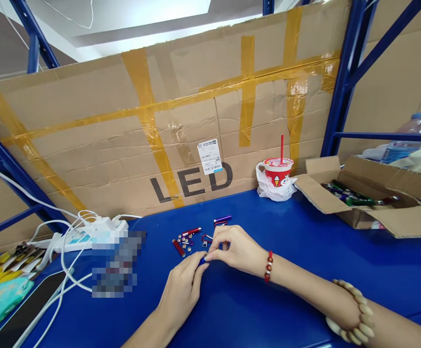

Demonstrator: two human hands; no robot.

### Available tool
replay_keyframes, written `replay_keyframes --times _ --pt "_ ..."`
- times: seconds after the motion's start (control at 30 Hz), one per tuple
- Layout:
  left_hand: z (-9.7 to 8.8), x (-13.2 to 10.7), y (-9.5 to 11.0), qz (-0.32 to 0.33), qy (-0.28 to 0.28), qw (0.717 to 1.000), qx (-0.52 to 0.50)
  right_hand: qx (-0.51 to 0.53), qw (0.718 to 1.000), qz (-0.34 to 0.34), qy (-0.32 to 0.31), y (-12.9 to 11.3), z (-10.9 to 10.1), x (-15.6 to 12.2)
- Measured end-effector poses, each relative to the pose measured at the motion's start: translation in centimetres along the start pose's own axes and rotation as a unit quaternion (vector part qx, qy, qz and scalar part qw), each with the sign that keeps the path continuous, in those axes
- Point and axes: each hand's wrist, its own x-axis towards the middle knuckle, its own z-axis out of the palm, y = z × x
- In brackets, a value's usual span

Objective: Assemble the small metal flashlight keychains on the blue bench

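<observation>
Two bare hands working over a blue counter (268, 299). The left hand (183, 279), at the near centre, pinches a small blue piece (202, 261) between thumb and forefinger. The right hand (237, 249) reaches in from the right, thumb and forefinger pressed together at the far end of the blue piece; whether they grip that end or some smaller part cannot be told. A beaded red bracelet (268, 267) encircles the right wrist, and a pale beaded bracelet (363, 314) the forearm.

Just beyond the hands lie a purple tube (222, 219), a bright red tube (191, 232), a dark red tube (178, 248) and a red clip (206, 238). Small silver discs (183, 246) are scattered between the two red tubes.

To the far right, an open cardboard box (362, 220) contains a pile of dark and coloured tubes (355, 195); left of it, a red-and-white cup (278, 171) with a red straw stands in a white plastic bag (277, 192). On the left are a white power strip (74, 240), tangled white cables (63, 256) and a dark phone (25, 309). A taped cardboard panel (97, 159), lettered "LED", backs the counter.
</observation>
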Motion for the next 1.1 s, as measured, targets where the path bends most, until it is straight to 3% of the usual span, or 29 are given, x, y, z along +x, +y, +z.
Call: replay_keyframes --times 0.13,0.33,0.43,0.57,0.87,0.97,1.1 --pt "0.4 0.0 -0.5 -0.001 0.008 1.000 0.009 0.011 0.999 0.042 -0.020 0.6 -0.1 0.2" --pt "0.6 0.8 -0.3 -0.106 -0.077 0.989 -0.073 -0.019 0.998 0.053 -0.027 1.0 -0.4 0.5" --pt "0.5 1.2 -0.2 -0.131 -0.082 0.982 -0.107 -0.030 0.998 0.047 -0.035 1.0 -0.6 0.6" --pt "0.3 1.3 -0.2 -0.131 -0.077 0.979 -0.139 -0.013 0.998 0.040 -0.056 1.0 -0.8 0.7" --pt "0.0 0.5 -0.1 -0.087 -0.125 0.982 -0.110 0.037 0.995 0.019 -0.091 1.7 -0.4 0.4" --pt "0.2 0.4 -0.4 -0.066 -0.089 0.990 -0.088 0.092 0.990 0.067 -0.082 1.2 0.1 0.4" --pt "0.1 0.4 -0.7 -0.036 -0.053 0.995 -0.073 0.154 0.963 0.199 -0.098 0.5 0.2 0.4"
